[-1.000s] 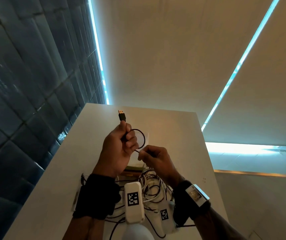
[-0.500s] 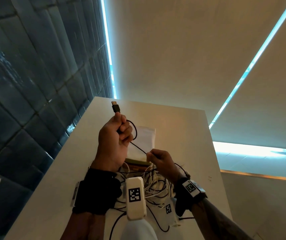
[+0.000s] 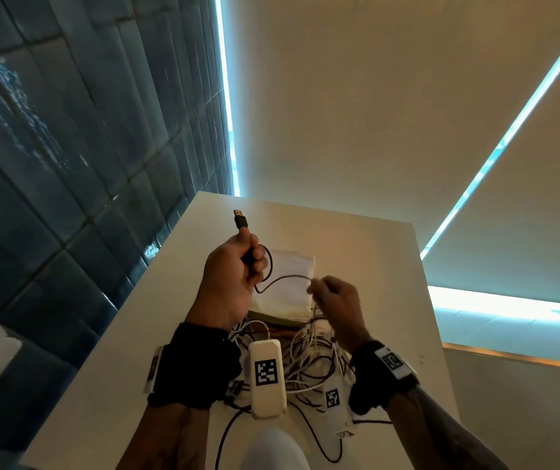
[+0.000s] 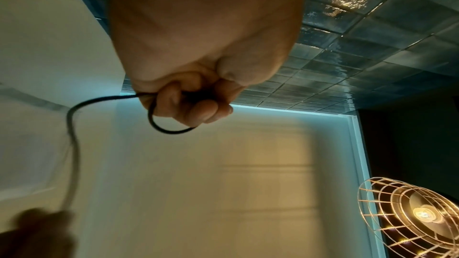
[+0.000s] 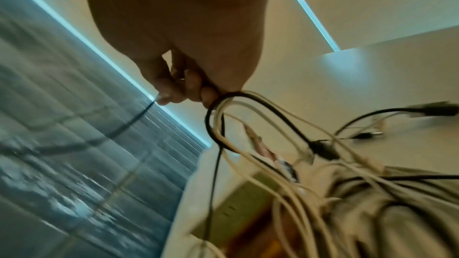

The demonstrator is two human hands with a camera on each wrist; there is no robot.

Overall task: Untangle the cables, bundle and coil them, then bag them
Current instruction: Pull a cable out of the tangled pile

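One black USB cable (image 3: 273,281) is being worked free of the tangle of cables (image 3: 309,361), which lies on the white table (image 3: 373,252) toward its near edge. Compared with a second ago, the span between the hands is longer: the small closed loop at the left hand (image 3: 229,283) has opened into a slack curve, and the right hand (image 3: 338,305) has moved off to the right. In my judgement this means length is being drawn out of the pile, so untangling is under way and coiling has not started.

The left hand is raised over the table's middle, fingers curled around the cable just below the USB plug (image 3: 240,218), which points toward the far edge. The right hand sits lower and nearer, fingertips pinching the same cable, with several white and black strands looped under its fingers in the right wrist view. A folded white bag (image 3: 288,296) lies flat beyond the tangle.
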